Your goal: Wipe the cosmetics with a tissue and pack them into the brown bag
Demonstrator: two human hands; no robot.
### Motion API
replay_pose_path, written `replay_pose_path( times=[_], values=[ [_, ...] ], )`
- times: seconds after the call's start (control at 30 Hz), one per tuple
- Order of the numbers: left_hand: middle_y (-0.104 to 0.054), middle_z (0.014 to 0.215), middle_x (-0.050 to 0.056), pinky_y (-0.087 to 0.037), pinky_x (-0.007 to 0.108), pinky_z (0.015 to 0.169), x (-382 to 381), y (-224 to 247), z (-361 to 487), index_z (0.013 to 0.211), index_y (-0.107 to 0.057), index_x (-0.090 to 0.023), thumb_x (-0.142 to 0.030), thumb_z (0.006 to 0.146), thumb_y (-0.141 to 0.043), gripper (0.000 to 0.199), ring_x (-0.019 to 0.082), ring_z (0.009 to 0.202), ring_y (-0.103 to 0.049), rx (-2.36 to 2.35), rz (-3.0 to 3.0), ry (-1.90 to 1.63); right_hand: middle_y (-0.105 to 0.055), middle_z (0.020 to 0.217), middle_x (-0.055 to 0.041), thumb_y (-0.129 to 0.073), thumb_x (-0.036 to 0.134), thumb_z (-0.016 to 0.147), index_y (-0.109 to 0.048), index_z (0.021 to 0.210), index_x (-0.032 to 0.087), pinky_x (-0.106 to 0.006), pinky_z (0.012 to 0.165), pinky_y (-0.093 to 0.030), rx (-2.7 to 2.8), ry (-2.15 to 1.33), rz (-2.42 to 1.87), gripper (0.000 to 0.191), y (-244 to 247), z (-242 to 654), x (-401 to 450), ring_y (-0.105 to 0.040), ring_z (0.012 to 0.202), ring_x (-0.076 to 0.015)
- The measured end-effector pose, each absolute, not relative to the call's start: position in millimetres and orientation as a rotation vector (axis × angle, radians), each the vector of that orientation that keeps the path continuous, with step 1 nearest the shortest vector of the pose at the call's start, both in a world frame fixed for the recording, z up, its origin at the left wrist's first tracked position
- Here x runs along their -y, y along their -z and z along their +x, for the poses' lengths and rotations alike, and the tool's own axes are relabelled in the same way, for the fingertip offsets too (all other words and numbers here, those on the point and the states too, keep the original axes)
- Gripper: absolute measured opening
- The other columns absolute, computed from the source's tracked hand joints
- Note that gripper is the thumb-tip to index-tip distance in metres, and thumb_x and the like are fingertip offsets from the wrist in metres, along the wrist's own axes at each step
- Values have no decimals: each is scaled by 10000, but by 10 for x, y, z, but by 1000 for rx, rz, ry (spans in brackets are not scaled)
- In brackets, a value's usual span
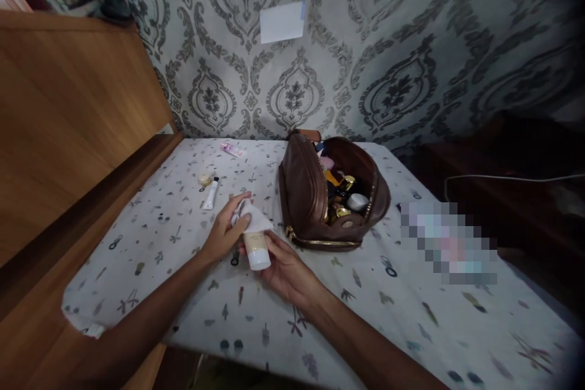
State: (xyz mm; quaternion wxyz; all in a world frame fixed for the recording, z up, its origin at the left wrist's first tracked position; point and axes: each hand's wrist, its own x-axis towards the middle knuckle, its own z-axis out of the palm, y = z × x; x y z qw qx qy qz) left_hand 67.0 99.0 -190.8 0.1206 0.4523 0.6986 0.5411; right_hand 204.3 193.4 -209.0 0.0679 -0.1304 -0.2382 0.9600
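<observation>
A cream-coloured squeeze tube with a white cap pointing toward me is in my right hand, whose fingers wrap its lower right side. My left hand pinches a white tissue or cloth against the tube's upper end, which the tissue covers. Just right of both hands stands a brown toiletry bag, unzipped, with jars and bottles inside, among them a white-lidded jar. Left of the hands lie a small white tube with a black cap and a little round jar.
A patterned white cloth covers the table. Near the wall lies a pink tube. A pixelated flat object rests on the right. The wooden cabinet bounds the left side, and a white cable runs at the far right.
</observation>
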Motion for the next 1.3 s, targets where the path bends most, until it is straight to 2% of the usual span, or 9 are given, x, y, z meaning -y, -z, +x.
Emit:
replay_pose_path(
  times=[0.17,0.33,0.47,0.7,0.8,0.9,1.0,1.1,1.3],
  values=[
    [-375,1494,131,-328,396,1135,-1004,1920,768,1467,-323,-224,-412,842,-668,738,281,1404,-351,-1989,1564,-1497,-700,894,-5,-821,296,711,-672,941,208,-283,628,-531,619,-2851,-475,287,2119,2024,-2016,-620,719,-140],
    [-628,1184,85,-459,338,968,-1000,1862,717,1238,-541,-177,-365,925,-537,365,219,1099,-594,-2240,1330,-1642,-664,975,-16,-835,245,694,-675,1043,200,-247,614,-510,806,-2858,-398,387,2048,2088,-1985,-594,777,-125],
    [-666,1067,65,-480,316,889,-979,1833,635,1132,-589,-166,-380,951,-473,303,206,985,-615,-2298,1196,-1772,-666,1013,-45,-822,218,701,-645,1127,185,-253,631,-510,839,-2913,-332,462,2034,2095,-1960,-623,781,-134],
    [-459,1434,110,-427,359,1033,-995,1924,744,1477,-294,-216,-423,899,-581,677,249,1229,-508,-1994,1296,-1593,-696,991,-10,-834,181,681,-626,1016,237,-298,643,-535,606,-2822,-462,399,2109,2046,-2014,-651,782,-158],
    [-540,1309,100,-513,342,903,-1003,1925,776,1497,-230,-250,-415,840,-661,803,227,1052,-589,-1867,1259,-1538,-699,988,-16,-817,214,707,-651,988,214,-285,622,-537,617,-2838,-446,326,2094,2059,-2021,-635,774,-151],
    [-615,936,12,-515,257,628,-992,1881,771,1364,-404,-250,-435,869,-606,566,155,710,-578,-1926,1178,-1523,-688,939,-17,-847,265,679,-666,972,198,-246,585,-521,722,-2862,-414,350,2071,2082,-1996,-636,787,-152],
    [-552,725,-27,-461,239,563,-972,1865,737,1008,-575,-199,-484,897,-520,311,136,599,-517,-2166,1139,-1563,-660,907,-9,-877,262,633,-681,1043,176,-218,549,-495,897,-2884,-383,463,2064,2094,-1961,-623,739,-127],
    [-570,677,-6,-474,273,587,-962,1916,690,867,-603,-178,-554,889,-486,394,176,633,-559,-2373,996,-1659,-642,874,-16,-896,335,592,-695,1063,139,-237,539,-475,979,-2945,-309,548,2065,2098,-1939,-619,699,-131],
    [-659,805,40,-524,312,688,-973,2016,674,932,-627,-202,-509,950,-420,370,225,812,-637,-2489,859,-1874,-692,835,-40,-918,363,559,-723,996,100,-231,711,-419,979,-2900,-246,546,2067,2101,-1912,-602,749,-113]
  ],
)
